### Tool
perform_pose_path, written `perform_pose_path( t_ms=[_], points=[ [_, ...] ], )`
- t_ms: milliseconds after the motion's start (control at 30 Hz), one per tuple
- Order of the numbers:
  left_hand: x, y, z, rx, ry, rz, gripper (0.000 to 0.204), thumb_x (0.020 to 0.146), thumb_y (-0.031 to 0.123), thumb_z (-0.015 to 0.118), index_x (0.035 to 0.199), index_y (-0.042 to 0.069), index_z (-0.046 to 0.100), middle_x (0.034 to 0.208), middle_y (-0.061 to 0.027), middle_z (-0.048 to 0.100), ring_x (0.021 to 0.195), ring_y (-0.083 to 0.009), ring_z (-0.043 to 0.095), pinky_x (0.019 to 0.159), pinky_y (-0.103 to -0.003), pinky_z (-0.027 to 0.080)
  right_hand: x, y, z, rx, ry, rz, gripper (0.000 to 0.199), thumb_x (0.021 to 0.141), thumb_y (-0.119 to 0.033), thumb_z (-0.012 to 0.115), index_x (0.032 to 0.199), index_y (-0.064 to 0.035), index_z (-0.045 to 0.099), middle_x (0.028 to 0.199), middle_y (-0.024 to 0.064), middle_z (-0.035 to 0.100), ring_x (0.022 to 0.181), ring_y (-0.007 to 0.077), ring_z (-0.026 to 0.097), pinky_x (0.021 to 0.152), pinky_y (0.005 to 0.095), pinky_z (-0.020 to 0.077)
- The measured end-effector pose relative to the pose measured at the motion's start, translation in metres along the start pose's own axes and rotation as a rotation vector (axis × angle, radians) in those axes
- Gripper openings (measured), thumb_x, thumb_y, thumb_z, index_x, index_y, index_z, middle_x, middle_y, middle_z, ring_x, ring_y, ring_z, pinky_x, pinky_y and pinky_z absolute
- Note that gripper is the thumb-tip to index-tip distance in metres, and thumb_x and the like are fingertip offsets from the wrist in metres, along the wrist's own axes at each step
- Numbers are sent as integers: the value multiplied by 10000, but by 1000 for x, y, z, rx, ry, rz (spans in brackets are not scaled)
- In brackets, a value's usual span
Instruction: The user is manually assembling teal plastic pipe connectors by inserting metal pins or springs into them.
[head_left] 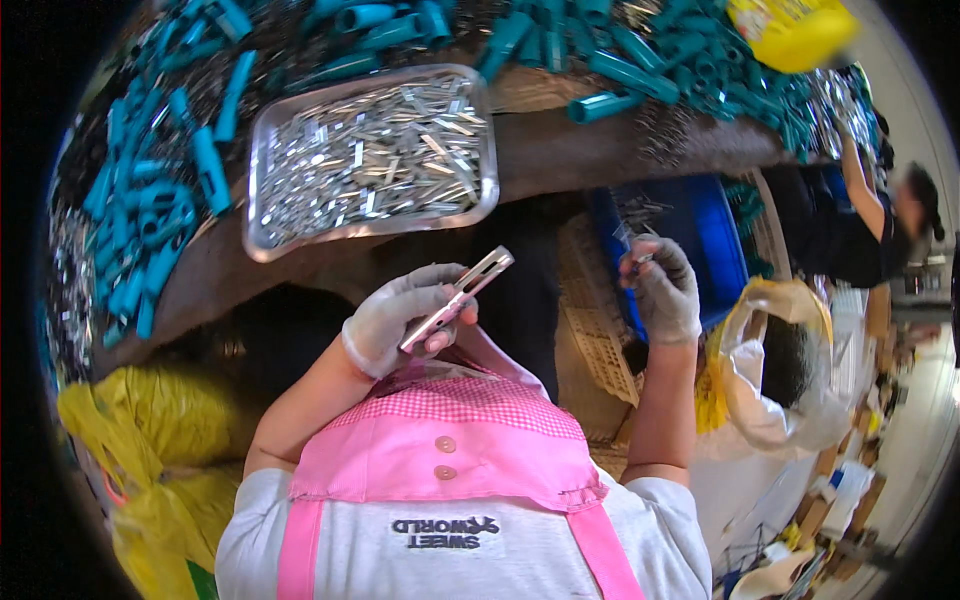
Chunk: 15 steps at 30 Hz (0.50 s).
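My left hand (405, 310), in a pale work glove, is closed around a slotted metal bar (480, 278). The bar slants up to the right in front of my pink apron, and long openings show in its face. Over the blue bin (715, 250), my right hand (662, 290) is raised with its gloved fingers pinched together. A small shiny bit shows at those fingertips, too small to name. Thin metal pieces (640, 212) lie in the bin just beyond that hand. Ahead of my left hand, a metal tray (262, 235) is heaped with small flat metal strips (375, 160).
Teal plastic tubes (155, 215) pile along the bench's left and far sides. A beige plastic crate (590, 310) stands left of the bin. Yellow bags (165, 430) sit at lower left, an open bag (735, 340) at right. Another person (880, 225) works at far right.
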<state>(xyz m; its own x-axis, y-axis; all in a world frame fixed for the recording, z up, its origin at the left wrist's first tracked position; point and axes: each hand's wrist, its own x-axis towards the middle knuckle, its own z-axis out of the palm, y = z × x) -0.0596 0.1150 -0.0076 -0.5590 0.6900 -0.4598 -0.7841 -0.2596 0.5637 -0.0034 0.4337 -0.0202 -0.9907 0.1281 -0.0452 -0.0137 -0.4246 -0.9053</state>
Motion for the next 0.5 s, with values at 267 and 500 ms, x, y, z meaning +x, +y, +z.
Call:
perform_pose_path(
  t_ms=[267,500],
  points=[
    [-65,14,-19,52,21,69,408,875,141,580,1245,-2,488,835,-108,597,534,-56,452,468,-162,359,39,-33,78,-740,-482,-54,222,736,121,650,939,33,640,960,77,580,877,134,580,766,251,487],
    [-75,9,-33,269,27,101,369,900,127,556,1250,16,513,822,-66,582,544,-35,421,476,-169,355,46,-34,132,-1058,-715,-90,211,737,105,644,935,34,647,940,91,586,857,159,596,747,265,492]
  ],
)
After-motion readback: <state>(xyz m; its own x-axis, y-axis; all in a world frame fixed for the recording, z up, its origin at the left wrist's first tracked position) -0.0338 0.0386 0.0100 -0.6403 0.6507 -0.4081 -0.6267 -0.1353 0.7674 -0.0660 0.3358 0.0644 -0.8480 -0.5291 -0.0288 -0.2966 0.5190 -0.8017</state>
